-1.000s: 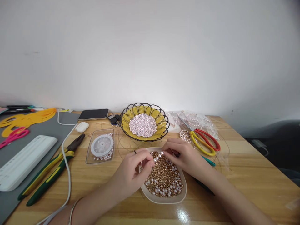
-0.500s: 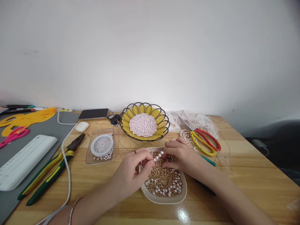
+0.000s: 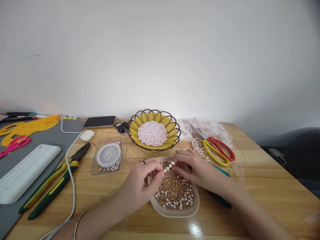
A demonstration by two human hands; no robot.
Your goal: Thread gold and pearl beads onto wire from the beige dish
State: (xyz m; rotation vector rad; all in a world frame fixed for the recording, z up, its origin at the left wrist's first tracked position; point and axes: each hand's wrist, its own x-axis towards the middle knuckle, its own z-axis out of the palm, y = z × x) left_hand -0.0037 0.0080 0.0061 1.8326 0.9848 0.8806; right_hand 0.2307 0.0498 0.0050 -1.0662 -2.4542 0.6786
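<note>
Over the shallow white dish of gold and pearl beads [image 3: 175, 210], the left hand [image 3: 140, 183] and right hand [image 3: 193, 166] each pinch an end of a short strand of white pearl beads [image 3: 168, 166]. The strand looks light, limp and slippery, best gripped at its ends.
</note>
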